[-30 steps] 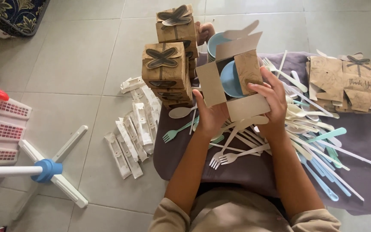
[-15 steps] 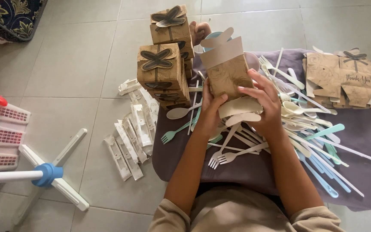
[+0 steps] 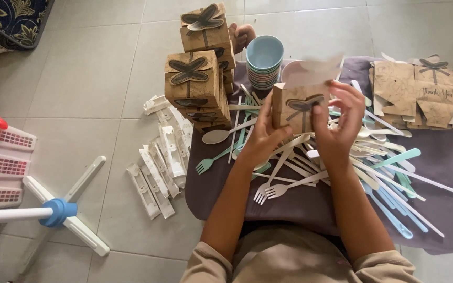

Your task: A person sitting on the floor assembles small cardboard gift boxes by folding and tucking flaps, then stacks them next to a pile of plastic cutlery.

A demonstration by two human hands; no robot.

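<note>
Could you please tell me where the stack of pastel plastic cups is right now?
In the head view, the stack of pastel plastic cups stands at the purple cloth's far edge, right of the stacked brown cardboard gift boxes.

We saw a small brown cardboard box [image 3: 295, 107] with a dark butterfly-shaped closure, held upright between both hands above the purple cloth. To its left stood stacks of closed brown boxes [image 3: 197, 78], each topped by the same dark butterfly flaps. At the cloth's far right lay a pile of flattened brown box blanks [image 3: 415, 94], unfolded and overlapping
</note>
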